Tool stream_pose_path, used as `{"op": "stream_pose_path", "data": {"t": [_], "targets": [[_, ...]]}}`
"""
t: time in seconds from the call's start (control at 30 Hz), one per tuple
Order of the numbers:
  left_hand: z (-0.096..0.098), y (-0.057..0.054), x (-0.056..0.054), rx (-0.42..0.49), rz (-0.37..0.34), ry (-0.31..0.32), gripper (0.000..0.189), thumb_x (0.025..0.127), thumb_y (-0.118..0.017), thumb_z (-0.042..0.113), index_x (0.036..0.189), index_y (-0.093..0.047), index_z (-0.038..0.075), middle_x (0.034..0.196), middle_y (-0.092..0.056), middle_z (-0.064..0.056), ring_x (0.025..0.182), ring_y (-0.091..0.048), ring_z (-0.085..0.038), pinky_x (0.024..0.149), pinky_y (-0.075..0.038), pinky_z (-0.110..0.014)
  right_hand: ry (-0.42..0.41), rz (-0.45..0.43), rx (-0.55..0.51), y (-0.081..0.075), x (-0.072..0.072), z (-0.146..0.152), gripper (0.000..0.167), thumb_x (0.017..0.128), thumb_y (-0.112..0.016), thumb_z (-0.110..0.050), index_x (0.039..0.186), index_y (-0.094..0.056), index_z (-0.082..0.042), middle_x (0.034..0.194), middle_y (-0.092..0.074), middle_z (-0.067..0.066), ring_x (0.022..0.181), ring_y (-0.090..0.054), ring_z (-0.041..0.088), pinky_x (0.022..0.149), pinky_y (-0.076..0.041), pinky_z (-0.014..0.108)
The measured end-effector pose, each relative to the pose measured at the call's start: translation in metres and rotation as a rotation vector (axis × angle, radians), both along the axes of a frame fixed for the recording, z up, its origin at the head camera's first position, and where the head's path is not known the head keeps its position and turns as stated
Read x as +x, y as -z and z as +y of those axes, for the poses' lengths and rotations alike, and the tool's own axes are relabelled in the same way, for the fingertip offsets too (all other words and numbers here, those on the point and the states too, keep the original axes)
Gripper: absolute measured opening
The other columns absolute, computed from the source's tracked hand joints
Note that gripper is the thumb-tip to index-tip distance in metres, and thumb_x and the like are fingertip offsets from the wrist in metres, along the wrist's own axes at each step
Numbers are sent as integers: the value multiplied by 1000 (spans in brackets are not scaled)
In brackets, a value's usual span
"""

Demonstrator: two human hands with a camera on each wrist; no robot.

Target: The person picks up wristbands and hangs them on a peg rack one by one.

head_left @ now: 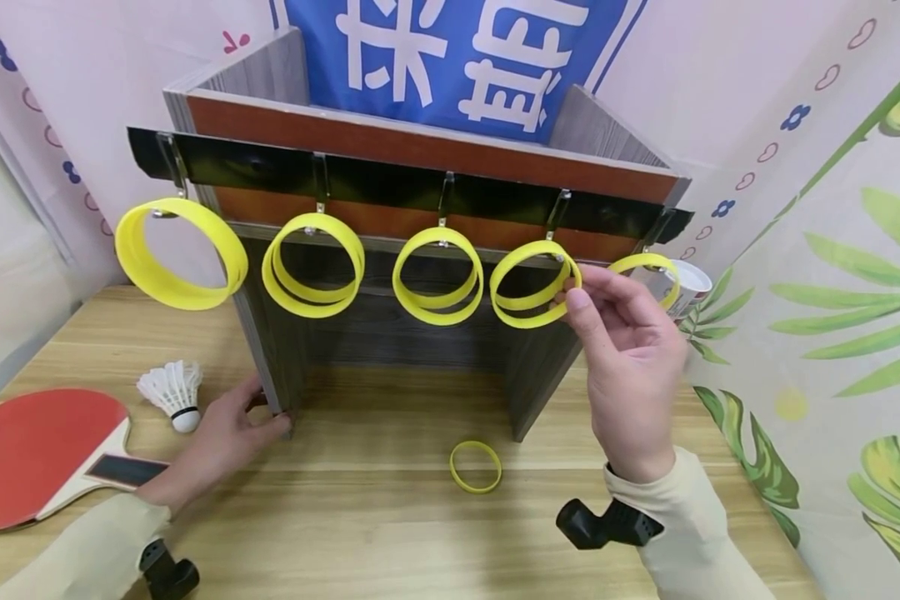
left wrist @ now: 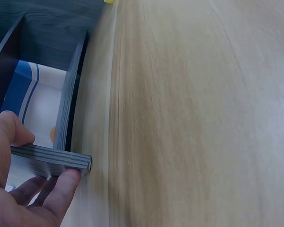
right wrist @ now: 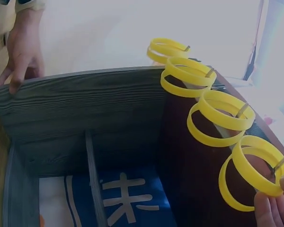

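Note:
My right hand [head_left: 633, 358] pinches the edge of a yellow silicone wristband [head_left: 528, 322] that hangs on the second hook from the right. The same fingers [right wrist: 270, 208] show on that band in the right wrist view. Several hooks on a black strip [head_left: 390, 179] carry yellow bands, at least two on some of them; the rightmost band [head_left: 675, 292] is partly behind my hand. Low on the left, my left hand [head_left: 221, 433] grips the edge of the grey wooden shelf's side panel [left wrist: 57, 153], thumb on one face and fingers on the other.
One loose yellow band [head_left: 478, 491] lies on the wooden table [head_left: 360, 517] before the shelf. To the left are a shuttlecock [head_left: 174, 392] and a red table tennis bat [head_left: 45, 450]. A white round container [head_left: 692, 279] stands behind the shelf's right end.

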State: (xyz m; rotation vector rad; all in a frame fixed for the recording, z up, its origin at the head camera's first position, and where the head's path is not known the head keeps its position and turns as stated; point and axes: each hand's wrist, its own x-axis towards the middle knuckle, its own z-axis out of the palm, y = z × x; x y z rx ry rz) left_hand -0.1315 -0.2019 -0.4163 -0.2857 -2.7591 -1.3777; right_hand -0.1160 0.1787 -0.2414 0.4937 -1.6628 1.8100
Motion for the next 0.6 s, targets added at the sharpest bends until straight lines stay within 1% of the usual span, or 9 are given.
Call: {"op": "stream_pose_path", "data": {"t": [0.2,0.3,0.4,0.43,0.6], "targets": [[0,0,0,-9,8,-2,64,98,-71,14,155,-45,4,137,-64,-29,98,-56,-9,66,-49,-25,-41,-13,28,3,0,1,22,95,-70,5,118,-70,8,108,-75,9,95,-74,15,90,-59,22],[-1,-1,1,7,-5,4,64,98,-70,14,156,-43,4,137,-63,-31,85,-56,-8,59,-48,-28,-30,-19,42,3,0,1,21,96,-70,5,116,-71,6,107,-76,7,95,-74,14,90,-59,23],[-1,-1,1,16,-12,7,65,99,-70,13,156,-42,4,137,-62,-32,78,-55,-6,56,-47,-29,-25,-34,51,4,1,1,20,95,-71,4,115,-72,3,106,-76,7,93,-75,15,89,-60,24],[0,-1,1,17,-12,7,65,98,-70,13,156,-42,4,137,-62,-32,78,-55,-6,56,-47,-29,-26,-41,56,4,2,1,20,95,-71,3,115,-72,2,106,-76,7,92,-75,15,88,-60,25],[0,-1,1,-3,2,-2,64,98,-71,13,156,-44,4,137,-63,-30,92,-55,-7,60,-48,-27,-74,-47,84,10,4,0,22,95,-70,5,117,-69,5,107,-75,9,91,-75,16,86,-61,27]]}}
